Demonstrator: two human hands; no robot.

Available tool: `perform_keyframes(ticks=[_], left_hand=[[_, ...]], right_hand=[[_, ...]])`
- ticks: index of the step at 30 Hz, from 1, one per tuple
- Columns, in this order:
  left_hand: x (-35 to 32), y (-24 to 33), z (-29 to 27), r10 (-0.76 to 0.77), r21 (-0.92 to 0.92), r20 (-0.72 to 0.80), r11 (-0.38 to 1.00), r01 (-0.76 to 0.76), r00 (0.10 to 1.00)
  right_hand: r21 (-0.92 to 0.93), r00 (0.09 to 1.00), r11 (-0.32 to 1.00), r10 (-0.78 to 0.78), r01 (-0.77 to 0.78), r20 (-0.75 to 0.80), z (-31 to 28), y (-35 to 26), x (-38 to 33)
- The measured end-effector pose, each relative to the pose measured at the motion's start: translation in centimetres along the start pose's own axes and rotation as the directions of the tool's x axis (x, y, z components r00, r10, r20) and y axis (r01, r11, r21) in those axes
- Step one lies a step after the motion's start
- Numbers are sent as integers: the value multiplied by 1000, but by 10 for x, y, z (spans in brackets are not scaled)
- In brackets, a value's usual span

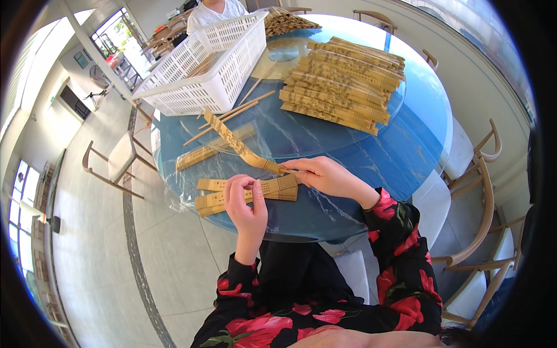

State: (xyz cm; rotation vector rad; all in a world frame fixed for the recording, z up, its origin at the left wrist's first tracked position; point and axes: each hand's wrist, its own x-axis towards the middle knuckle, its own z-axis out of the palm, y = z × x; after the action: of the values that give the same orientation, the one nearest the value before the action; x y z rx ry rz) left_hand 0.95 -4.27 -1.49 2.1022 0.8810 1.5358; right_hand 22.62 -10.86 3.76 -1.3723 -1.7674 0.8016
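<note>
My right hand (325,176) pinches the near end of a long tan paper chopstick sleeve (235,142). That sleeve slants away to the far left and bends slightly along its length. My left hand (246,206) is closed, fingers curled toward the thumb; whether anything is between them is hidden. Beneath it, near the table's front edge, lie several flat printed sleeves (278,188), partly covered by the hand. Another sleeve (200,155) rests on clear plastic film a little farther off. Several loose wooden chopsticks (223,120) lie beyond, next to the basket.
A white slotted plastic basket (223,87) stands at the far left, with chopsticks inside. A big pile of tan sleeves (342,87) covers the far right of the round blue glass table (371,168); a brown heap (290,23) sits behind. Across the table is a person (214,14). Wooden chairs (119,159) surround it.
</note>
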Motion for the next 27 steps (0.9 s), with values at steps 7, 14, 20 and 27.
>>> perform_keyframes(ticks=[7,14,20,27], left_hand=[[-8,-11,20,-397,-620,358,576,533,845],[-7,-6,14,-400,-706,439,401,584,805],[-9,-9,14,-425,-708,453,363,606,784],[-16,-13,14,-314,-579,605,458,674,732]], right_hand=[[218,999,976,-13,3,43,5,13,0],[144,995,988,-70,59,75,6,7,-1],[165,996,986,-27,12,84,8,5,-1],[201,995,979,-9,-10,94,7,-6,0]])
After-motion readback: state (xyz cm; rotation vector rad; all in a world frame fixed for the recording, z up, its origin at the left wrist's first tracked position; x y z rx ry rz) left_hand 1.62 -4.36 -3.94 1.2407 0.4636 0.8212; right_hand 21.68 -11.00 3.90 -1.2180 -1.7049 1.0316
